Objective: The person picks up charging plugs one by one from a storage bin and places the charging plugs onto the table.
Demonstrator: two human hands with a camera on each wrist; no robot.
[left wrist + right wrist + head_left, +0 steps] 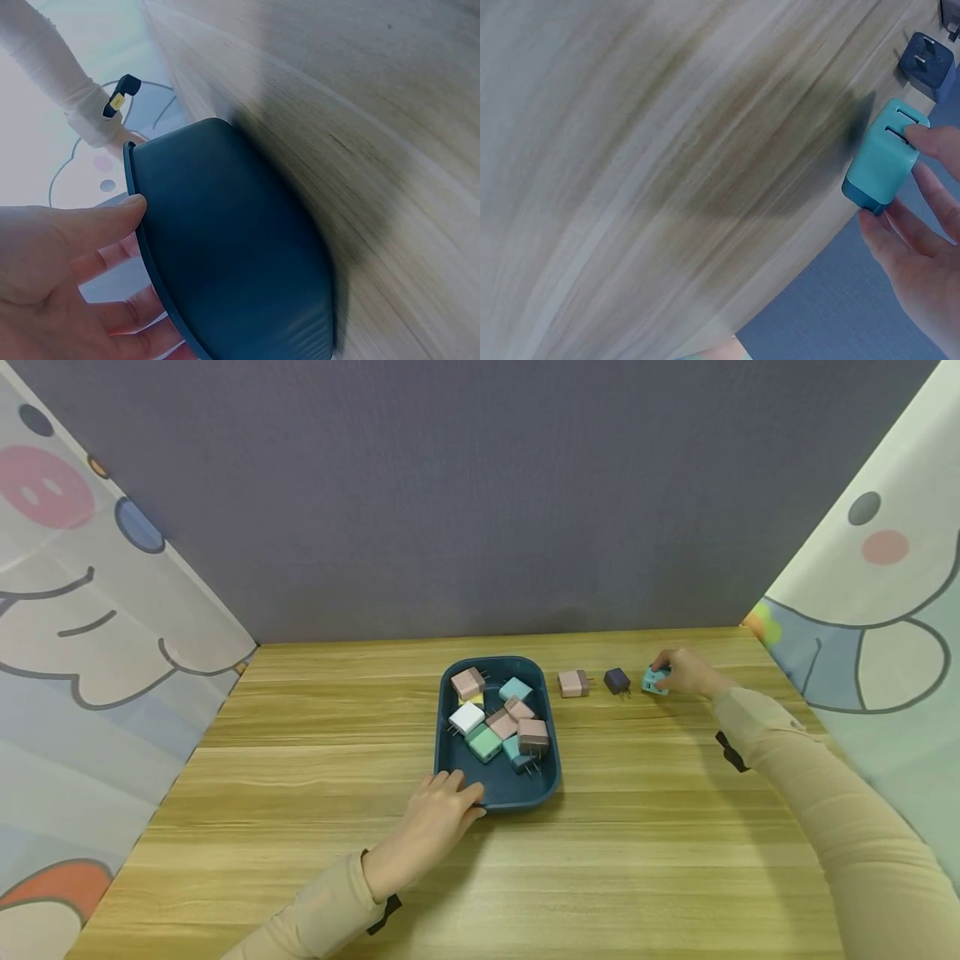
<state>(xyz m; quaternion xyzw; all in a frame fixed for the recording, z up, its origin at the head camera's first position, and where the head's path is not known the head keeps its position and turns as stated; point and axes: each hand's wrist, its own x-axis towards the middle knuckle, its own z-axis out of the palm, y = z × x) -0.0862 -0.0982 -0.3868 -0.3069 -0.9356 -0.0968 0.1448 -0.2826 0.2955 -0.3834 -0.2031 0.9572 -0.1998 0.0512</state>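
Turquoise charger (pixel 652 682), beside a navy charger (pixel 617 682) near the far edge of the table (pixel 637 843): remotely, I watch the right hand (pixel 686 672) pinch it; the left hand (pixel 427 827) grips the blue tray (pixel 517 807).

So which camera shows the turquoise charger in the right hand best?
The right wrist view: the turquoise charger looks large there, its two slots visible, with fingers covering only a little of it. The head view shows it small and partly hidden by fingers; the left wrist view doesn't show it.
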